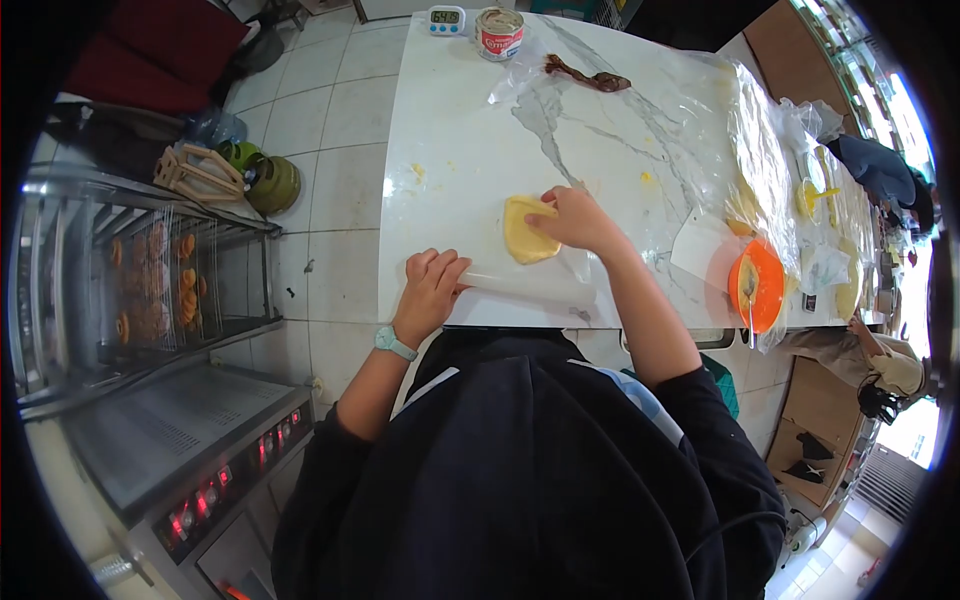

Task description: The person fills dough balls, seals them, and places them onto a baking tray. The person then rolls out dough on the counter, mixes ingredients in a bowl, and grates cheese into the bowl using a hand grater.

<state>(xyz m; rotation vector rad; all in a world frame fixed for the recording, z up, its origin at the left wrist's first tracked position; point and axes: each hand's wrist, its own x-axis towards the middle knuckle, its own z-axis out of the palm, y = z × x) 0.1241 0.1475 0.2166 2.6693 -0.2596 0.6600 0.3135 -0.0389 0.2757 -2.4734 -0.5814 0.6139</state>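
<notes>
A flattened piece of yellow dough (528, 243) lies on the white marbled table, near its front edge. My right hand (572, 218) is at the dough's upper right side, fingers bent and closed on its edge. Just in front of the dough lies a white rolling pin (530, 285), roughly parallel to the table edge. The fingers of my left hand (432, 285) are wrapped round its left end. The right end of the pin rests on the table, away from my right hand.
An orange bowl (757, 287) with a spoon stands to the right, beside plastic sheeting (755, 130). A timer (446, 20), a tin (499, 34) and a dark brown strip (588, 76) are at the far side. Left are a rack (150, 290) and an oven (190, 440). Another person (890, 362) is far right.
</notes>
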